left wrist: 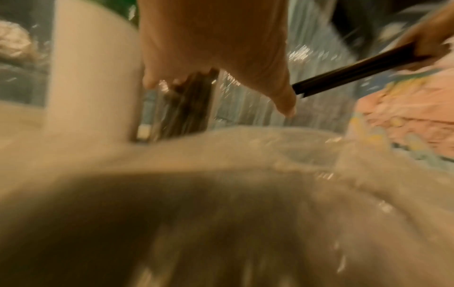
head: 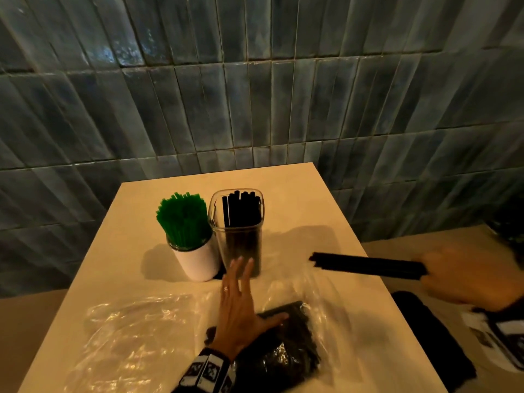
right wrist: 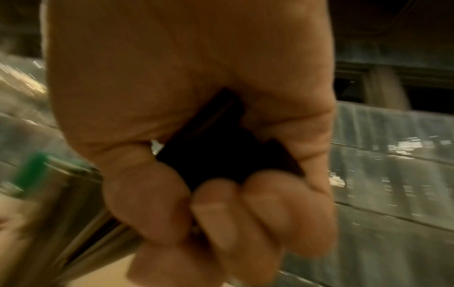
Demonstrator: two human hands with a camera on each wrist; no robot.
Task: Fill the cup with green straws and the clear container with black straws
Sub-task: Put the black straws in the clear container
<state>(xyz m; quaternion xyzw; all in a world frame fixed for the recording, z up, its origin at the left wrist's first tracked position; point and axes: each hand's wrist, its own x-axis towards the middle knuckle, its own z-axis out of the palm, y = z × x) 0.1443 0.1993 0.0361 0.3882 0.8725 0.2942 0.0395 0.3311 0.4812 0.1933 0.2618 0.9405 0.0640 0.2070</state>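
A white cup [head: 198, 262] packed with green straws [head: 183, 219] stands mid-table. Right beside it is the clear container [head: 241, 239], partly filled with black straws [head: 241, 208]. My left hand [head: 241, 302] hovers flat with straight fingers just in front of the container, its thumb over a plastic bag of black straws [head: 286, 350]. My right hand [head: 467, 279] grips a bundle of black straws [head: 365, 265] held level at the table's right side, tips pointing left toward the container. In the right wrist view my fingers [right wrist: 221, 223] curl round the bundle [right wrist: 216, 155]. The left wrist view shows the cup [left wrist: 93, 68] and bundle [left wrist: 351, 71].
An empty crumpled clear plastic bag [head: 136, 336] lies at the front left of the cream table [head: 297, 194]. A tiled wall [head: 255, 80] rises just behind the table. A dark cloth [head: 431, 336] hangs off the right edge, with a second surface [head: 411, 239] beyond.
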